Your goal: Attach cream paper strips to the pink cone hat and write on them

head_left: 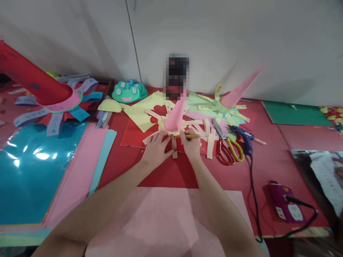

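Observation:
A pink paper cone [175, 116] stands upright on a pale scalloped paper base, with paper strips [155, 116] fanning out around it. At the near side of the base, my left hand [157, 148] rests on the strips, its thumb spread away from the fingers. My right hand [191, 144] is closed around a yellow pencil [193, 136] lying almost level in front of the cone. The pencil's left end reaches toward my left fingers. One strip [174, 147] points toward me between the two hands. More loose pale strips [210, 145] lie right of my right hand.
Scissors [227, 144] and a blue glue gun [242, 137] lie to the right, its cord near a purple power socket [286, 201]. A second pink cone [239, 91] stands behind. On the left are a red cone [37, 80] and coloured sheets [40, 171]. A green frog cutout [128, 92] sits behind.

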Demonstrator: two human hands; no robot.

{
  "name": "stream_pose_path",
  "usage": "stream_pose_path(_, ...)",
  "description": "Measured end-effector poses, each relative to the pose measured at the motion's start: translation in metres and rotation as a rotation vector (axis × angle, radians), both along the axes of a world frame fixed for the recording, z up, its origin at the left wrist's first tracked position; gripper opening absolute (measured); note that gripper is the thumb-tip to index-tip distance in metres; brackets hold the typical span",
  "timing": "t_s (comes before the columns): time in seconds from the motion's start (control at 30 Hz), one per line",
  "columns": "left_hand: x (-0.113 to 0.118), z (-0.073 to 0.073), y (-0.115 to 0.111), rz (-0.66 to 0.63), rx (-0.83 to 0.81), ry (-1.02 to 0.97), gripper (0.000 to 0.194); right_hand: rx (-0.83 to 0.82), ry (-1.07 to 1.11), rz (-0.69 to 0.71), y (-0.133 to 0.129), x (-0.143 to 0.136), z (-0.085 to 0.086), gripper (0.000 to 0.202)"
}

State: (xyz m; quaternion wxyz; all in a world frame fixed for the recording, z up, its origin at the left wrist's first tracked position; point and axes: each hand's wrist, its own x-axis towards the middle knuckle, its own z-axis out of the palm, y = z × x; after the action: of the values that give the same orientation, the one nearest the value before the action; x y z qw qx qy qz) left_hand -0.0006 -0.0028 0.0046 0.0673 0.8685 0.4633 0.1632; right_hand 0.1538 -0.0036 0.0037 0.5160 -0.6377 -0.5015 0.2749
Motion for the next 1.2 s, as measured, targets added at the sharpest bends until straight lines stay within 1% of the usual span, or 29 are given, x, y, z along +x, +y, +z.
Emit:
stream_pose_path(0.2, 0.0006, 0.0001, 0.0002, 0.015, -0.018, -0.015, 0.039, -0.003, 0.012, 0.066, 0.0003, -0.0016, 0.0028, 0.027)
stream_pose_path(0.37, 0.0005, 0.0000, 0.0006, 0.013, -0.006, -0.018, 0.043, 0.010, 0.016, 0.031, 0.0002, -0.0015, 0.0012, 0.028)
stream_pose_path(0.47, 0.0005, 0.0001, 0.0007, 0.010, 0.003, -0.020, 0.042, -0.003, 0.052, 0.058, -0.0002, -0.0016, 0.0010, 0.027)
stream_pose_path(0.6, 0.0005, 0.0006, 0.0008, 0.012, -0.002, -0.015, 0.043, -0.014, 0.016, 0.064, -0.0001, -0.0018, 0.0008, 0.029)
stream_pose_path(0.8, 0.0004, 0.0006, 0.0006, 0.008, -0.012, -0.011, 0.048, -0.005, -0.011, 0.003, -0.0007, -0.0016, -0.0005, 0.029)
stream_pose_path(0.97, 0.0005, 0.0002, 0.0006, 0.016, -0.028, -0.013, 0.047, 0.000, 0.017, 0.039, -0.0012, -0.0018, -0.0012, 0.028)
stream_pose_path(1.03, 0.0004, -0.0003, 0.0008, 0.017, -0.030, -0.022, 0.047, 0.015, 0.047, 0.021, -0.0016, -0.0012, -0.0020, 0.029)
stream_pose_path(1.13, 0.0002, -0.0005, 0.0010, 0.011, -0.032, -0.027, 0.047, 0.020, 0.184, -0.014, -0.0033, 0.0005, -0.0029, 0.030)
stream_pose_path(1.2, 0.0003, 0.0000, 0.0009, 0.011, -0.034, -0.019, 0.045, 0.013, 0.247, -0.010, -0.0051, 0.0011, -0.0027, 0.031)
